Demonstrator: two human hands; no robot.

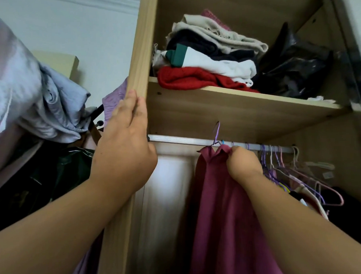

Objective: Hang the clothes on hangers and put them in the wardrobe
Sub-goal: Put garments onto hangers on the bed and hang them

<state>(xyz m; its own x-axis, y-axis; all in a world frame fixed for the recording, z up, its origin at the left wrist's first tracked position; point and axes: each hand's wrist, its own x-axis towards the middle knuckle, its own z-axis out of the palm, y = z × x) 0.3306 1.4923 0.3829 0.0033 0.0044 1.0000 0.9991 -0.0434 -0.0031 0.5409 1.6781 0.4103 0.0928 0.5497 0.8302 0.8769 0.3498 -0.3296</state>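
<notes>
1. Your left hand (124, 143) lies with its fingers (130, 106) straight and close together, flat against the front edge of the wardrobe's side panel (142, 45), holding nothing.
2. Your right hand (244, 165) has its fingers curled tight, pinching the collar of the maroon garment (220, 218) just under the rail (175, 139).
3. The garment is a plain, deep wine-red cloth, smooth and matte. It falls in long straight folds inside the wardrobe, left of centre.
4. A purple wire hanger (216, 133) carries it, with its hook standing up at the rail. Whether the hook has caught the rail cannot be told.
5. Empty hangers (280, 159), purple, pink and white, crowd the rail to the right of your hand.
6. Above, the shelf (215, 106) bears folded clothes (209, 59), red at the bottom, beside a black bag (292, 69).
7. Pale blue-grey clothes (49, 97) are heaped outside, to the left.
</notes>
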